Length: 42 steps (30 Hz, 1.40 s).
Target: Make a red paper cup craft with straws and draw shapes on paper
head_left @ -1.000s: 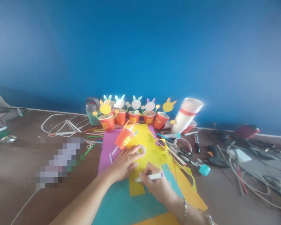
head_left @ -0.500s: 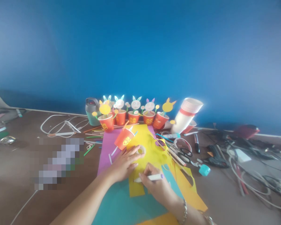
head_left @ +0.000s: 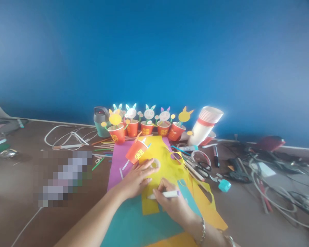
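My right hand [head_left: 170, 199] is closed around a white marker [head_left: 170, 194] with a purple end, its tip at the yellow paper [head_left: 150, 206]. Fingers stretched out, my left hand [head_left: 135, 180] lies flat on the yellow sheet. Its fingertips are beside a small roll of tape [head_left: 158, 164], perhaps touching it. Just beyond them a red paper cup [head_left: 136, 151] with gold lettering lies tilted, straws sticking out. Beneath the yellow paper spread purple paper [head_left: 115, 171] and teal paper [head_left: 134, 223].
Red cups with paper rabbit heads, such as one yellow head [head_left: 115, 117], line the wall. A stack of white cups [head_left: 205, 125] leans at the right. Scissors [head_left: 204, 169], a black marker [head_left: 216, 156], a glue gun [head_left: 237, 171] and cables [head_left: 275, 206] lie right; a flask [head_left: 101, 123] stands left.
Almost nothing differs. Both hands keep the same place, and the marker tip stays at about the same spot on the yellow paper.
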Tool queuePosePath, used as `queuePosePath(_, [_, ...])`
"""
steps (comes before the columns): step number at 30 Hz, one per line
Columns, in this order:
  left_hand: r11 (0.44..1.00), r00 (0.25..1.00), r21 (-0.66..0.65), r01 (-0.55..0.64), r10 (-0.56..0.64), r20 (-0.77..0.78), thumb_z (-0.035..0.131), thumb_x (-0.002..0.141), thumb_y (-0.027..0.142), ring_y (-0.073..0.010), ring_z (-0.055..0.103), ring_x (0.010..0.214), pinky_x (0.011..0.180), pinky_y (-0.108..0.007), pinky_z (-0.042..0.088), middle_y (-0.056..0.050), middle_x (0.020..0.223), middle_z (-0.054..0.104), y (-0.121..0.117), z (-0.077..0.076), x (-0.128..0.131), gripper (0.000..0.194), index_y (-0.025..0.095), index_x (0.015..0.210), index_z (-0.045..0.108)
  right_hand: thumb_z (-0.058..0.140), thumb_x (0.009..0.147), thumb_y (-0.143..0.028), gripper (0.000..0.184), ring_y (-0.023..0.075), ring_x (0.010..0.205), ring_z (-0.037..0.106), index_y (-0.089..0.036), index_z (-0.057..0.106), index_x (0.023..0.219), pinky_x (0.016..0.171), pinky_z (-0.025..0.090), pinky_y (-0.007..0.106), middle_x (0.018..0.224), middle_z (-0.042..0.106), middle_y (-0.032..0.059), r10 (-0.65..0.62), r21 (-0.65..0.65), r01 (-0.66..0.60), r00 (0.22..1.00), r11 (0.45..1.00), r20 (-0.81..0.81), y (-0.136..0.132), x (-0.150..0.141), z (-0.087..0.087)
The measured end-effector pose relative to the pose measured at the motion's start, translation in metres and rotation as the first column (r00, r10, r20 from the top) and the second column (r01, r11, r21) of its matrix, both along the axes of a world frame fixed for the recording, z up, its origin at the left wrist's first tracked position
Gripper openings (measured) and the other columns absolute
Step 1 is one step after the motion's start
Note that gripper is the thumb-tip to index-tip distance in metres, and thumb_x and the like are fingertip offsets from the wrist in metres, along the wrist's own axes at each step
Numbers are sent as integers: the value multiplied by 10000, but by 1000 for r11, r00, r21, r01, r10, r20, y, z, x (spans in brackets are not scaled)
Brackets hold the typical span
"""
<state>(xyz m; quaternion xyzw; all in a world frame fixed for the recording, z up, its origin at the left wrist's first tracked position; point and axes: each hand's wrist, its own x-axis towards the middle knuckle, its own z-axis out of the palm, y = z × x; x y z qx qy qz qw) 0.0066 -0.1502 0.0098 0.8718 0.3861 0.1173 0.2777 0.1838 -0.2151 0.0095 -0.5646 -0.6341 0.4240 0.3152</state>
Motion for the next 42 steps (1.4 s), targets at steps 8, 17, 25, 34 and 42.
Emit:
queuePosePath(8, [1000, 1000, 10, 9, -9, 11, 365, 972, 312, -235, 172, 1431, 1157, -486, 126, 11, 1567, 174, 0, -1, -1, 442, 379, 1408, 357, 518, 812, -340, 259, 108, 533, 375, -227, 368, 633, 507, 330, 232, 556, 430, -60, -3, -15, 3, 1000, 1000, -10, 0, 1, 0])
queuePosePath(17, [1000, 1000, 2, 2, -2, -2, 373, 967, 298, -225, 170, 1432, 1156, -488, 131, 14, 1566, 177, 0, -1, -1, 446, 384, 1405, 360, 505, 812, -323, 253, 110, 532, 379, -232, 356, 630, 519, 335, 235, 557, 424, -60, 11, -9, -11, 1000, 1000, -6, -1, 1, 1])
queuePosePath(25, [1000, 1000, 13, 2, -3, 5, 388, 954, 252, -224, 170, 1432, 1159, -478, 122, 23, 1568, 167, 0, -3, -1, 468, 381, 1404, 363, 511, 789, -315, 252, 108, 522, 382, -233, 345, 618, 505, 338, 228, 539, 415, -62, 5, 10, -5, 1000, 1000, -4, -1, 1, 1])
queuePosePath(34, [1000, 1000, 2, 0, 0, -8, 377, 962, 276, -210, 159, 1434, 1160, -485, 113, 26, 1567, 169, 0, 0, 0, 466, 405, 1408, 340, 490, 790, -272, 237, 108, 529, 384, -234, 332, 617, 506, 340, 228, 549, 419, -61, 10, 13, -10, 1000, 1000, 13, -1, 2, -1])
queuePosePath(42, [1000, 1000, 13, -2, 2, -13, 377, 963, 273, -214, 176, 1431, 1157, -476, 141, 22, 1567, 170, 0, -2, 0, 465, 401, 1409, 342, 494, 774, -234, 237, 113, 526, 388, -236, 325, 607, 505, 343, 227, 539, 423, -58, 6, 27, -7, 1000, 1000, 10, 0, 1, -1])
